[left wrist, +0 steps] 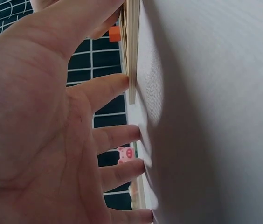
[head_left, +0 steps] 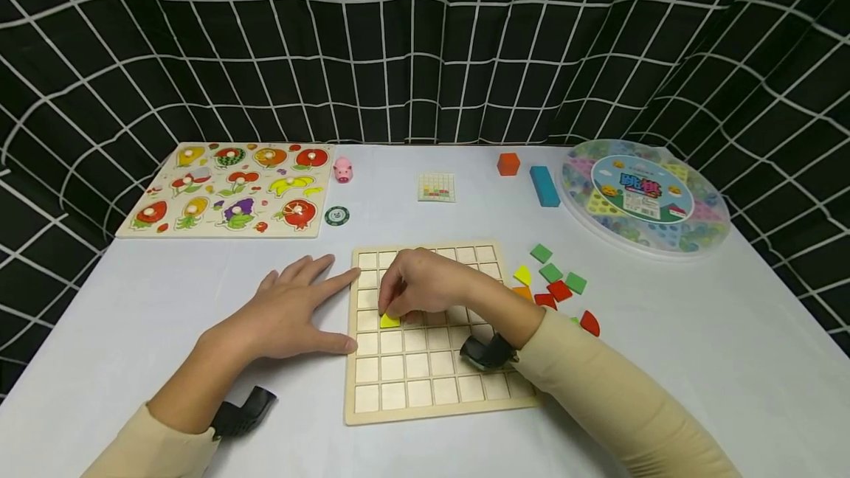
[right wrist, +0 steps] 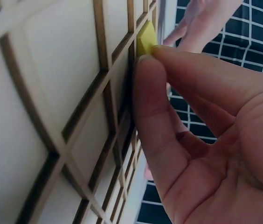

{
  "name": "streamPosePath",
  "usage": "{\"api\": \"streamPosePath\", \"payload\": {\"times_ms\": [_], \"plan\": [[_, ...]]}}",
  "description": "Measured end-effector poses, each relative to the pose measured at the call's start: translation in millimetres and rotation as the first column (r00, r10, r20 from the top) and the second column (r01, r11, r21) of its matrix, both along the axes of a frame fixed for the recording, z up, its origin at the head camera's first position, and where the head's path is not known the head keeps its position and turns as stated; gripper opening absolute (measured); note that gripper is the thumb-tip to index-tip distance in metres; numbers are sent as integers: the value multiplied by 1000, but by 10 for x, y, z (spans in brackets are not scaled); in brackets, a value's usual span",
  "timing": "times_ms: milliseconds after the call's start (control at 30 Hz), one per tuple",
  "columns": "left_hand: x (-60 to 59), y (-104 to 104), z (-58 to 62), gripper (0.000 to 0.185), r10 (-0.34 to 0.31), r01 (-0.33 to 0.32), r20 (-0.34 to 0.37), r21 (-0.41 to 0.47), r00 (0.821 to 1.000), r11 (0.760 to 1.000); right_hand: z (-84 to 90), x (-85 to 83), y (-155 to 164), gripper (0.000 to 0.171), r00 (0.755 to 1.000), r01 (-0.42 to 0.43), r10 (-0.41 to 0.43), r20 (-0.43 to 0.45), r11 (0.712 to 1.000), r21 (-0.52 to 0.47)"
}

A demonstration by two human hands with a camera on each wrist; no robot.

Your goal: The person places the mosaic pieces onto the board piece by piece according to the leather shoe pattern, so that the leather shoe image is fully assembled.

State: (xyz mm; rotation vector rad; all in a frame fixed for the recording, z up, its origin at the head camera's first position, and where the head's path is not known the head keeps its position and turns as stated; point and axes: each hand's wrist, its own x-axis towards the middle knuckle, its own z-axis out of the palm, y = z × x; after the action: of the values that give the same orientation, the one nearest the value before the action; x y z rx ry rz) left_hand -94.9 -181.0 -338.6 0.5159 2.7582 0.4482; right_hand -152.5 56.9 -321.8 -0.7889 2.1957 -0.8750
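A wooden grid board (head_left: 418,393) lies flat on the white table, its right part partly covered by my right forearm. Thumb and fingers of my right hand (head_left: 428,282) pinch a small yellow piece (head_left: 390,322) at a cell near the board's left side. In the right wrist view, the yellow piece (right wrist: 146,38) stands tilted against the grid. My left hand (head_left: 285,319) lies with fingers spread beside the board, index fingertip and thumb touching its left edge. The left wrist view shows this palm (left wrist: 38,126) and the other fingertips on the tablecloth.
Loose green (head_left: 541,253), yellow (head_left: 523,275), orange (head_left: 523,293) and red pieces (head_left: 560,291) lie right of the board. Behind are a fruit puzzle (head_left: 219,198), pink pig (head_left: 343,170), round chip (head_left: 336,215), small patterned card (head_left: 436,187), orange block (head_left: 508,164), blue block (head_left: 544,186) and round game box (head_left: 637,242).
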Motion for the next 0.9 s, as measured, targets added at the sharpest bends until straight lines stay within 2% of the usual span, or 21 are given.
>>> {"api": "streamPosePath", "payload": {"times_ms": [200, 367, 500, 700, 900], "plan": [[-29, 37, 41, 101, -25, 25, -5, -9, 1000, 1000, 21, 20, 11, 13, 997, -26, 30, -66, 998, 59], [-42, 54, 71, 100, -15, 15, -4, -10, 1000, 1000, 18, 22, 7, 14, 991, -64, 73, -116, 995, 77], [-23, 40, 79, 100, -3, 3, -2, -5, 1000, 1000, 18, 30, 0, 13, 990, -76, 84, -114, 995, 69], [-15, 35, 75, 100, -1, 1, -15, 9, 1000, 1000, 13, 74, 7, 13, 981, -80, 88, -172, 996, 50], [-9, 56, 60, 102, -15, 16, -23, 21, 1000, 1000, 5, 104, 37, 15, 971, -91, 105, -215, 993, 73]]}}
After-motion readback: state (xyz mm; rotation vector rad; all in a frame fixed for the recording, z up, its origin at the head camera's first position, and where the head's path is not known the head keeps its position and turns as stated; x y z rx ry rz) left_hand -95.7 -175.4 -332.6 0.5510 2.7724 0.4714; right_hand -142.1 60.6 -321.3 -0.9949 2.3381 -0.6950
